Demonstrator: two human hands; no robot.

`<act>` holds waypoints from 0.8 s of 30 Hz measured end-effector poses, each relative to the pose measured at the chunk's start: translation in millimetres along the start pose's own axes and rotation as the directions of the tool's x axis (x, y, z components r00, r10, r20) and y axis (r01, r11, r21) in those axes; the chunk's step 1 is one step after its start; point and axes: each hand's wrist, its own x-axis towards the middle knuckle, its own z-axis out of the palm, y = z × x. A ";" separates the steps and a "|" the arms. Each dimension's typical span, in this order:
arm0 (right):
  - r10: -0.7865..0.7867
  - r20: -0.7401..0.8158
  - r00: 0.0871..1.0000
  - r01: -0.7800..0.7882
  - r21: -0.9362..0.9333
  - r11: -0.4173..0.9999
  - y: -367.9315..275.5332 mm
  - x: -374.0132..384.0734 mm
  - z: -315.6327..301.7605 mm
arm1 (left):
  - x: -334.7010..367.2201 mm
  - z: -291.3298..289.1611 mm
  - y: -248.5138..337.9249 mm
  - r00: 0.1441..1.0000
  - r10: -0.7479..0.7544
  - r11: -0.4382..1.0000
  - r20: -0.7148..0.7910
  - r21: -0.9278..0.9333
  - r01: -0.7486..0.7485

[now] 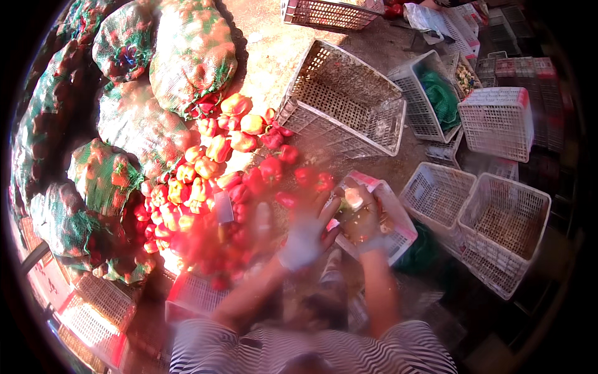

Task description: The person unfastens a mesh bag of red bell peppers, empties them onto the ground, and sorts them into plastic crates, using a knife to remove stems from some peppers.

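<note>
Pale reddish piece [354,198] at right grip [370,218], above pink-edged crate [403,229]; blurred, we cannot tell if grasped. Left grip [305,234] beside it, released, fingers spread. Writing [52,288] on pinkish panel [59,279], lower left: we cannot read it. Around us: pepper heap [198,192], net sacks [193,56] left, pale crates [492,265] right.

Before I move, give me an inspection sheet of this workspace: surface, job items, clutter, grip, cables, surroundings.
Surface: brown ground, partly sunlit.
Job items: peppers heaped left of centre; pink-rimmed crate, contents blurred.
Clutter: plastic crates at right, one with green netting.
Grip: left hand at that crate's left side, right hand over it; too blurred to tell what either holds.
Cables: nothing seen.
Surroundings: stuffed mesh sacks at left.
</note>
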 end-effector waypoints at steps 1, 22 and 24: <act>-0.044 -0.009 0.999 0.044 -0.007 0.999 -14.4 11.4 6.9 | -4.2 -11.8 -7.9 0.998 -0.045 0.998 -0.034 -0.034 0.044; -0.178 0.255 0.950 -0.018 -0.524 -0.851 -14.6 334.2 44.6 | -235.2 12.2 -189.9 0.590 -0.805 0.585 -0.063 -0.247 0.772; -0.209 0.362 0.908 0.065 -0.616 -0.785 -15.3 361.2 21.5 | -205.5 13.8 -175.1 0.588 -0.807 0.585 -0.050 -0.192 0.788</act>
